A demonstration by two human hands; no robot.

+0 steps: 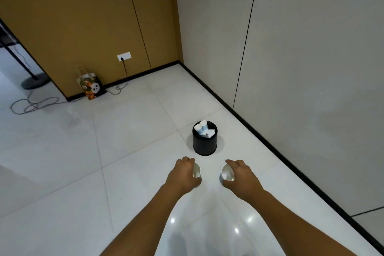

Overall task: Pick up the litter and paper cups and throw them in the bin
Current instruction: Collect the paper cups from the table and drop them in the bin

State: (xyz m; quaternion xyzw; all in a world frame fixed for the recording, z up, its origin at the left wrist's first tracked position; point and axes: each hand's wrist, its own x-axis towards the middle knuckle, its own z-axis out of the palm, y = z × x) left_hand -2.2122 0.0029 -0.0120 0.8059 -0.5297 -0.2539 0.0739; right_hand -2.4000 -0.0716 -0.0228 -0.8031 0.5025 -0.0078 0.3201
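Each hand grips one paper cup, mouth up — the left hand (182,173) wraps its fingers round the left cup (196,171), the right hand (239,174) round the right cup (227,172). Both are held out just short of the black bin (204,145) on the floor near the wall, likely ready for dropping in — it already holds cups and paper.

A black bin (204,144) is holding white-and-blue cups (202,128); white paper cups (227,172) are showing pale insides; a panda-print bag (92,87) is leaning on ochre wall panels (83,16).
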